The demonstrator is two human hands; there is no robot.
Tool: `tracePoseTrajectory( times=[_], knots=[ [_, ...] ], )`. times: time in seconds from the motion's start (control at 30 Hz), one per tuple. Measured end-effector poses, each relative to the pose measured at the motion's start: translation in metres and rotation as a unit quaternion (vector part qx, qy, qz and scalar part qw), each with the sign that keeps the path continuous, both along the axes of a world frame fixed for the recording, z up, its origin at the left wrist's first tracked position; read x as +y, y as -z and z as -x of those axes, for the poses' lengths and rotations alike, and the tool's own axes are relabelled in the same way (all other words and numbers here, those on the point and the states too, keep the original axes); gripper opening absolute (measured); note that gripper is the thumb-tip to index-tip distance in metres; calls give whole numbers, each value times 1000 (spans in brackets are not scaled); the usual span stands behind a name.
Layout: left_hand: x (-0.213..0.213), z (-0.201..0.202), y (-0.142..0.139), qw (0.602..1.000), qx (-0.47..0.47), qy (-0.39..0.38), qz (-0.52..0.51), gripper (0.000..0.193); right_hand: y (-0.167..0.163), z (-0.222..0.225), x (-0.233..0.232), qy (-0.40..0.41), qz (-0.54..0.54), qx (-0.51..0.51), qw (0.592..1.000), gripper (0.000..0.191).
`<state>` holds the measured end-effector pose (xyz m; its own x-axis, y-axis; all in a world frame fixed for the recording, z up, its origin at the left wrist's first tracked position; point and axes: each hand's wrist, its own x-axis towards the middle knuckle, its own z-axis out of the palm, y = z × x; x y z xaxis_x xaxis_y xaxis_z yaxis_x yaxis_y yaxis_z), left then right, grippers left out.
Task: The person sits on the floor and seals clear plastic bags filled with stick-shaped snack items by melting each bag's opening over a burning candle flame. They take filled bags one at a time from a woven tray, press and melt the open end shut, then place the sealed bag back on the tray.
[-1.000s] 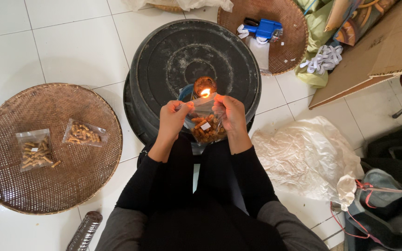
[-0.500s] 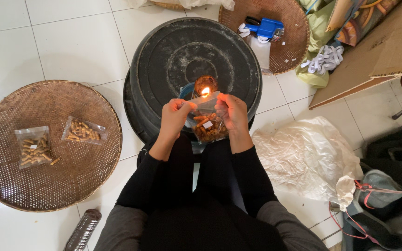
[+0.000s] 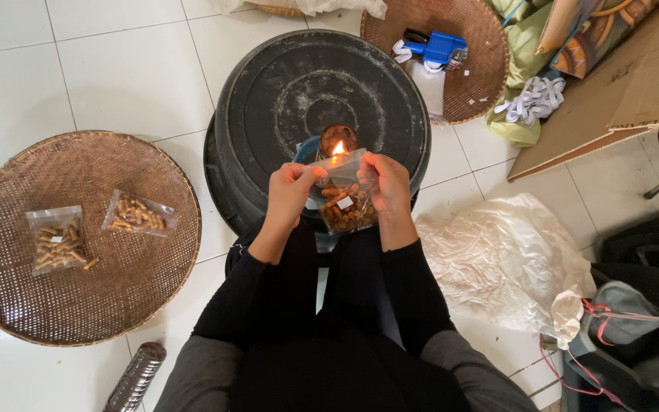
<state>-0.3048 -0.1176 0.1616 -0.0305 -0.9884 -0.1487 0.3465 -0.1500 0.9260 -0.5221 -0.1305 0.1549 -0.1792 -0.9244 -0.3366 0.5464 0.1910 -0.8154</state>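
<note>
Both hands hold a small clear plastic bag of brown snack pieces (image 3: pixel 342 200) by its top edge. My left hand (image 3: pixel 291 191) pinches the left corner and my right hand (image 3: pixel 384 187) the right corner. The bag's top edge sits right at a small flame (image 3: pixel 338 148) that burns in a little holder on an upturned black round tub (image 3: pixel 268 99). Two more filled clear bags (image 3: pixel 56 240) (image 3: pixel 137 214) lie on a round woven tray (image 3: pixel 78 305) to the left.
A second woven tray (image 3: pixel 482 76) at the back holds a blue tool (image 3: pixel 438 47) and a white bag. Crumpled white plastic (image 3: pixel 505 259) lies at the right, with dark bags (image 3: pixel 634 305) and cardboard (image 3: pixel 619 91) beyond. A metal cylinder (image 3: pixel 135 378) lies on the white floor tiles.
The hands and the bag stay at the flame with only slight shifts along the top edge. The trays and bags have not moved.
</note>
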Motion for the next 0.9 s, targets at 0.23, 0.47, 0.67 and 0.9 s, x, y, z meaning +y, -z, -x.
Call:
tracePoseTrajectory(
  times=[0.23, 0.47, 0.67, 0.9],
  knots=[
    [0, 2, 0, 1000, 13, 18, -4, 16, 2, 5, -1, 10, -2, -13, 1000, 13],
    [-1, 8, 0, 999, 27, 25, 11, 16, 4, 12, -4, 24, -18, -3, 1000, 12],
    [-1, 9, -4, 999, 33, 32, 14, 19, 8, 15, -5, 23, -1, -14, 1000, 12],
    [-1, 11, -4, 999, 37, 32, 12, 20, 11, 19, -8, 36, -3, -20, 999, 12]
  ],
)
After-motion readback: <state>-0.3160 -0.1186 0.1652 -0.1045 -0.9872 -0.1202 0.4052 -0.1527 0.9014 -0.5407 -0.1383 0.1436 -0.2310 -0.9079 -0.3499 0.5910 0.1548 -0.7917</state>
